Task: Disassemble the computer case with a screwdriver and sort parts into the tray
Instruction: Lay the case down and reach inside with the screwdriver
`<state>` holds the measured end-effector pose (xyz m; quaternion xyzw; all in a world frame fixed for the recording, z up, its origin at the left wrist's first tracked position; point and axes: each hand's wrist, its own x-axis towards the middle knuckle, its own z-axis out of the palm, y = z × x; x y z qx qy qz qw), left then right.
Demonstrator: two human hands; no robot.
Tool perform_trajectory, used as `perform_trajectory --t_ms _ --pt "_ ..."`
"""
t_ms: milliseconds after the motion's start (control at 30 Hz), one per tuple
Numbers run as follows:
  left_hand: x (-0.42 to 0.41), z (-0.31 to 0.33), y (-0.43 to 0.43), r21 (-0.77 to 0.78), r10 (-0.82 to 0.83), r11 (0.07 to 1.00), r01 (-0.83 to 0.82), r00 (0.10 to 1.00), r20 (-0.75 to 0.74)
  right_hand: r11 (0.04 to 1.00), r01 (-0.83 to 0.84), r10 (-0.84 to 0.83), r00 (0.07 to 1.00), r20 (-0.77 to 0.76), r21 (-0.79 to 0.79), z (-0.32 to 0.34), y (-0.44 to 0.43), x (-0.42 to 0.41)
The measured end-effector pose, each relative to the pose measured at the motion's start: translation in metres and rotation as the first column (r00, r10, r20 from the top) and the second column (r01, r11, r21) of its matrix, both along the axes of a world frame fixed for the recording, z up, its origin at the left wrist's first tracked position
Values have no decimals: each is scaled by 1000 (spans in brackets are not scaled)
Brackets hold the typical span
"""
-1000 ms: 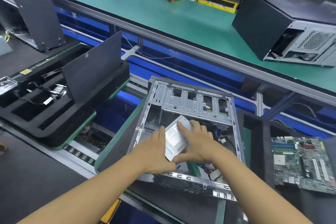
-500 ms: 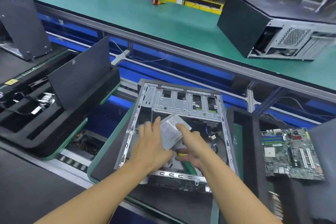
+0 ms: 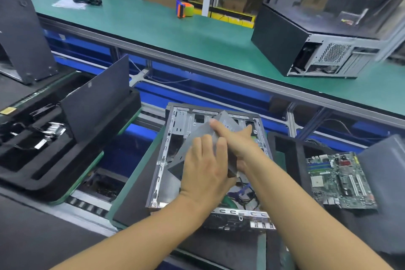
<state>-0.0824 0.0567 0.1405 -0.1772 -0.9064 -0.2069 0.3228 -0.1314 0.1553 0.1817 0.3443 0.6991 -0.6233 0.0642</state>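
Above the open case (image 3: pixel 162 173), left hand (image 3: pixel 203 169) and right hand (image 3: pixel 237 143) both grip the tilted metal box (image 3: pixel 186 155). Risk: cables (image 3: pixel 245 195) underneath may be attached, so a snag could yank it loose.

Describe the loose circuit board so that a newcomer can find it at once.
Find the open computer case in the middle. Right of it lies a black foam tray holding the circuit board. It alone is green, with slots and chips.

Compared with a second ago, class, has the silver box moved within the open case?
Yes. The silver box has risen toward the open case's far wall and tilted.
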Motion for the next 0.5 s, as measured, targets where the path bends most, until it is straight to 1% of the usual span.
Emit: perform_trajectory --t_ms 100,133,167,200,233,267,300,333,367,400,433,467,500 --pt "4 6 2 -71 -35 997 35 999 2 999 24 -25 1000 -10 -48 7 0 3" --pt "6 5 0 -93 -54 994 55 998 10 999 21 -21 1000 -23 -34 8 1 6" --pt "7 4 -3 -86 -93 992 94 995 23 1000 3 -2 999 -37 16 10 2 9" --pt "7 3 -8 -29 -146 989 148 988 56 996 -27 31 998 -47 81 12 5 13" --pt "4 3 -14 94 -207 976 196 971 121 988 -59 68 996 -53 142 14 7 17" --pt "-3 3 -19 262 -266 942 209 943 202 980 -83 95 994 -56 182 17 9 19" --pt "-14 3 -25 427 -313 887 175 908 277 974 -98 113 991 -65 202 20 11 22" --pt "-27 0 -29 555 -329 827 92 879 345 973 -105 123 989 -79 207 25 14 23" --pt "-42 -3 -32 634 -322 773 -26 845 427 973 -109 130 987 -96 204 31 17 25" --pt "-55 -6 -36 681 -333 716 -156 780 529 972 -115 140 984 -110 204 39 20 27" --pt "-66 -8 -37 708 -396 645 -287 667 631 970 -124 153 979 -131 209 48 23 30" --pt "-73 -9 -38 725 -524 564 -396 507 684 969 -125 161 973 -162 215 59 27 32" --pt "-77 -11 -38 735 -675 498 -460 327 662 967 -113 161 966 -203 228 71 30 33"
